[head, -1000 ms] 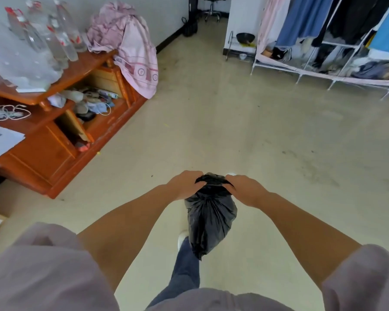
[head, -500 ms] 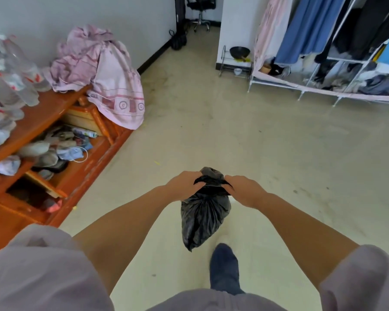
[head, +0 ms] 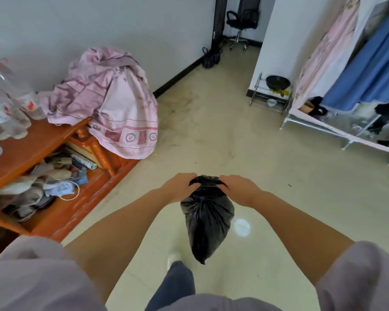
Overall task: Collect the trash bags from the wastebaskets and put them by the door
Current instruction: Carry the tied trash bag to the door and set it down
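Black plastic, front and centre: the trash bag (head: 207, 218) hangs above the pale floor (head: 256, 153), gathered tight at its neck. The left hand (head: 179, 188) has its fingers curled down into the bunched top on one side, and the right hand (head: 239, 188) does the same on the other, both gripping the neck, knuckles up. Below the bag, a leg in dark trousers (head: 177, 283) and a light shoe. Off to the left, the orange wooden cabinet (head: 41, 142) carries clear plastic bottles (head: 7, 104) and a heaped pink cloth (head: 112, 102). Further back on the right, a clothes rack (head: 357, 86), and far off, an office chair (head: 241, 25) in the doorway.
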